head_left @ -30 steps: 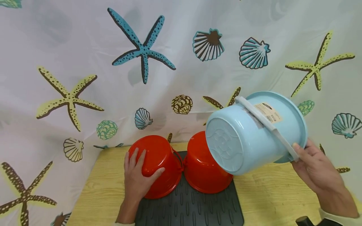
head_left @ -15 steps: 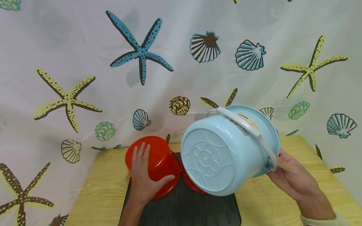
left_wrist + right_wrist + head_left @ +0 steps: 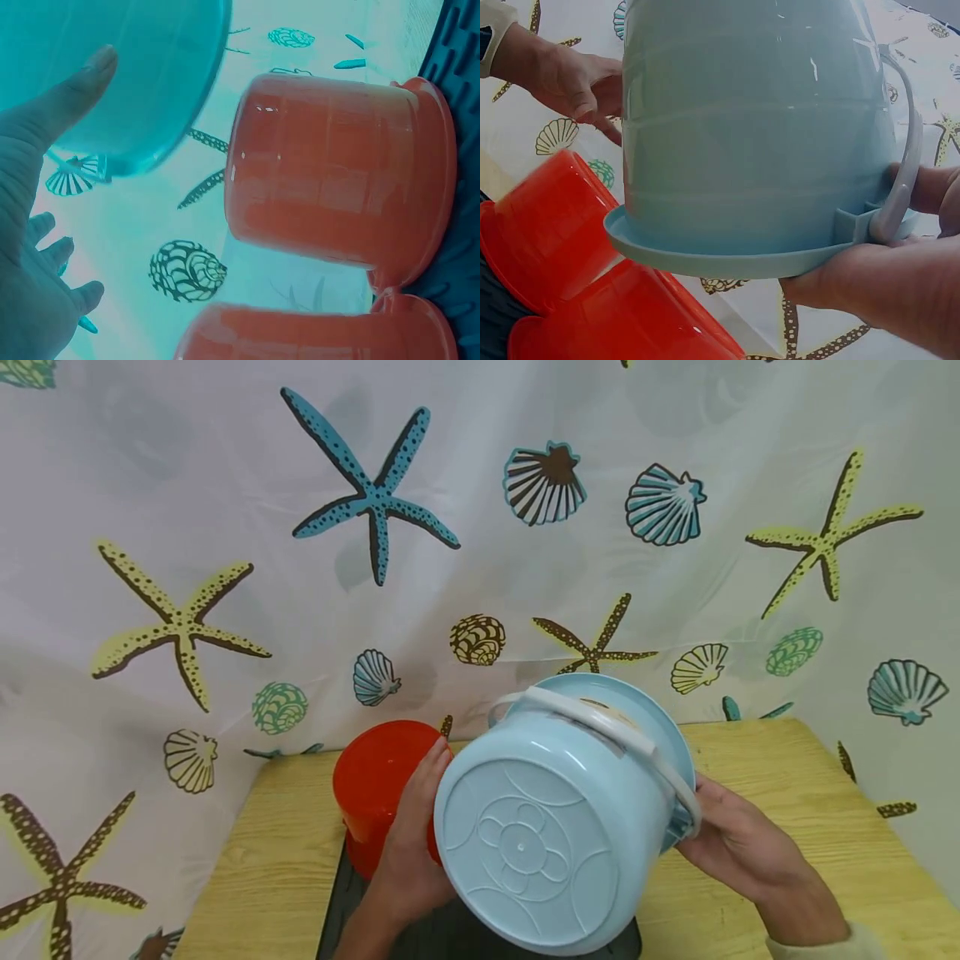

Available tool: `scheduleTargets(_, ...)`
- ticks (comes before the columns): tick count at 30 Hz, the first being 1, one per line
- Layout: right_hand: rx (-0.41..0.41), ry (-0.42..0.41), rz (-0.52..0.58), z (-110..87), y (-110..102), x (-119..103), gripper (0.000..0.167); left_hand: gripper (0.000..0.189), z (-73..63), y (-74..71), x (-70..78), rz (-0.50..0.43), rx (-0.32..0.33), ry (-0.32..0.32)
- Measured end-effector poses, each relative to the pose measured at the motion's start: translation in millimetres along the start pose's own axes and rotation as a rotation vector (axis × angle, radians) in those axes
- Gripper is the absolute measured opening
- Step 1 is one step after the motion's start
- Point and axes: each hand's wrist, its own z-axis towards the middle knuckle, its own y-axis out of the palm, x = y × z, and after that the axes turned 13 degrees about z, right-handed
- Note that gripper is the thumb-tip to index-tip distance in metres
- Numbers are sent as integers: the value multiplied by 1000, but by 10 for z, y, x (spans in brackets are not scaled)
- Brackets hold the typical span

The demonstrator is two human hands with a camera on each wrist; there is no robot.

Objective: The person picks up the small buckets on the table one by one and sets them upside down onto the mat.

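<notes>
A light blue bucket (image 3: 540, 843) is held tilted in the air, its flower-patterned base towards me and its pale handle (image 3: 600, 722) across its side. My right hand (image 3: 746, 843) grips its rim beside the handle joint. At the bucket's left side is my left hand (image 3: 416, 852), with thumb and fingers spread; the left wrist view does not settle whether it touches the bucket. Upside down behind that hand stands a red bucket (image 3: 378, 785). A second red bucket (image 3: 630, 319) shows beside it in the right wrist view, but the blue one hides it in the head view.
Beneath the red buckets lies a dark ribbed mat (image 3: 337, 893) on a light wooden table (image 3: 255, 852). A white curtain (image 3: 480, 543) printed with starfish and shells hangs behind and around the table.
My right hand has brought the blue bucket left and down, turning its base more towards me. My left hand has left the red bucket and moved right, to the blue bucket's side.
</notes>
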Motion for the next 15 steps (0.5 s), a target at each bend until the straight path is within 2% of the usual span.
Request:
scheduleTargets(3,-14,20,-4,25,-19,46,45,110,25,-8,25,-54,-14,24)
scheduleTargets(6,-49,41,19,53,-35,93,46,104,17,-5,24,-150,-6,53)
scheduleTargets(11,-38,61,41,68,-50,138,46,104,-5,-11,63,-296,-15,62)
scheduleTargets(15,-3,71,44,63,-59,160,46,109,2,-19,127,-346,-23,58)
